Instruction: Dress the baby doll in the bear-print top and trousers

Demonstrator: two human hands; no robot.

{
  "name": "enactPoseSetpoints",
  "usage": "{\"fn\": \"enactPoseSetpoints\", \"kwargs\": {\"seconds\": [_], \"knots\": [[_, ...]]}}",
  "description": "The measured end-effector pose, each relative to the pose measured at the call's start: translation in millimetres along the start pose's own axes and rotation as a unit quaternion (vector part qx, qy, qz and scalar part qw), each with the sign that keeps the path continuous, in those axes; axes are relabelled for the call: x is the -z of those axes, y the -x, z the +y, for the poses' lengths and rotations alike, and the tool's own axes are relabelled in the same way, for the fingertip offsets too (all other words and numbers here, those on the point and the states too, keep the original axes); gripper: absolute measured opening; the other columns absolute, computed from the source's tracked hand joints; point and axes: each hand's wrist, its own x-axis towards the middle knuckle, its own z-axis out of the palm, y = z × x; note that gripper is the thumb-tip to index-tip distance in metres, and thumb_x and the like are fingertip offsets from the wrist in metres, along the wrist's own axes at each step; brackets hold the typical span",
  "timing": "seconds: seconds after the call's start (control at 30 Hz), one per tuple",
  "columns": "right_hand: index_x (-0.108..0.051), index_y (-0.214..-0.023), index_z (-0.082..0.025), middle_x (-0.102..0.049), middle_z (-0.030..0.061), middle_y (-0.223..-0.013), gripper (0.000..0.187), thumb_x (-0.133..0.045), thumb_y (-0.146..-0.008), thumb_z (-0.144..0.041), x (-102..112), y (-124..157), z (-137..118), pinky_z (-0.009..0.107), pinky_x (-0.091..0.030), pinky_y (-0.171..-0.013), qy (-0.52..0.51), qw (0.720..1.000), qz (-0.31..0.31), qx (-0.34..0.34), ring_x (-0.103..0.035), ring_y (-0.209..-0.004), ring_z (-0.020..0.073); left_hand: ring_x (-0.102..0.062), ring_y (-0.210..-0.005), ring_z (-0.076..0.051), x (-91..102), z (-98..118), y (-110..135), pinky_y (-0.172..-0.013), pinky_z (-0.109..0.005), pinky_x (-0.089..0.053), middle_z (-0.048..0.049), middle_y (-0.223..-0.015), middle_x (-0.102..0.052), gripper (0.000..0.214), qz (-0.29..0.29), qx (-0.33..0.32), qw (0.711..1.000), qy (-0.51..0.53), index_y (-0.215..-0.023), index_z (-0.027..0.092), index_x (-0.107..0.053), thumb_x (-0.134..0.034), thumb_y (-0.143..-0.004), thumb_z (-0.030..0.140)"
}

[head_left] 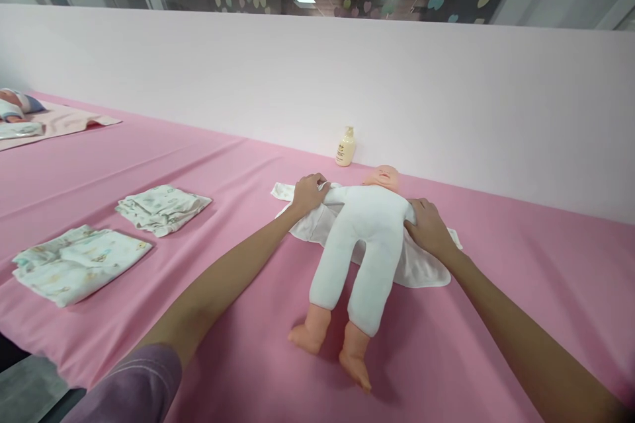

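A baby doll (370,218) with a white cloth body lies on its back, its head toward the wall and its bare feet toward me. Spread under it is a thin white baby shirt (421,268), with its sleeves out to both sides. My left hand (310,193) is closed around the end of the doll's arm on the left, above the shirt. On the other side, my right hand (427,223) has its fingers wrapped over the doll's other arm, which is mostly hidden by the hand.
Two folded printed cloths (163,209) lie to the left on the pink sheet (223,165). A cream pump bottle (346,147) stands against the white wall (307,79). At the far left, another doll (17,104) rests on a pale mat (74,120).
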Motion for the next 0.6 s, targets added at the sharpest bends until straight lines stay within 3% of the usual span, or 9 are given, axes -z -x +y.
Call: {"fn": "enactPoseSetpoints", "kwargs": {"seconds": [0.33,0.6], "knots": [[-0.059,-0.13,-0.017,-0.062,0.0204,-0.124,0.041,-0.057,-0.091,-0.029,-15,-21,-61,0.052,-0.048,-0.101,0.012,1.0,0.0,-0.009,-0.055,-0.116,0.0399,-0.066,-0.1,-0.025,9.3,13,-4,-0.091,-0.036,-0.049,-0.0067,-0.107,-0.076,0.012,0.007,-0.023,0.999,0.033,-0.096,0.024,-0.07,-0.064,-0.099,0.034],[-0.059,-0.136,-0.016,-0.065,0.0198,-0.128,0.047,-0.059,-0.091,-0.03,-26,-29,-69,0.047,-0.049,-0.098,0.009,0.999,-0.043,-0.027,-0.059,-0.118,0.0384,-0.066,-0.099,-0.024,13.6,15,-6,-0.091,-0.036,-0.049,-0.0065,-0.11,-0.076,0.011,-0.029,-0.023,0.998,0.057,-0.098,0.023,-0.07,-0.067,-0.097,0.033]]}}
